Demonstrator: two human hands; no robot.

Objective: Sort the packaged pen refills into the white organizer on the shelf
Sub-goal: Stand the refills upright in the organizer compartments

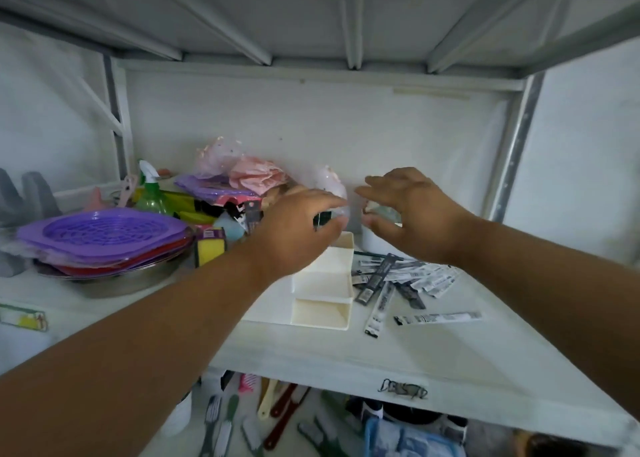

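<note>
The white organizer (322,313) stands on the shelf with stepped open compartments that look empty. Just right of it lies a loose pile of several packaged pen refills (401,274), with two single packets nearer the front (438,318). My left hand (298,228) hovers over the organizer's back end and pinches a small packet with a dark mark (323,219) at its fingertips. Behind the pile, my right hand (412,210) is raised with its fingers spread, close to a clear wrapper; it grips nothing that I can make out.
A stack of purple and red baskets (104,238) fills the shelf's left side, with a green spray bottle (152,197), sponges (209,248) and pink bags (256,176) behind. A metal post (512,158) bounds the right. Brushes (225,422) lie on the lower shelf.
</note>
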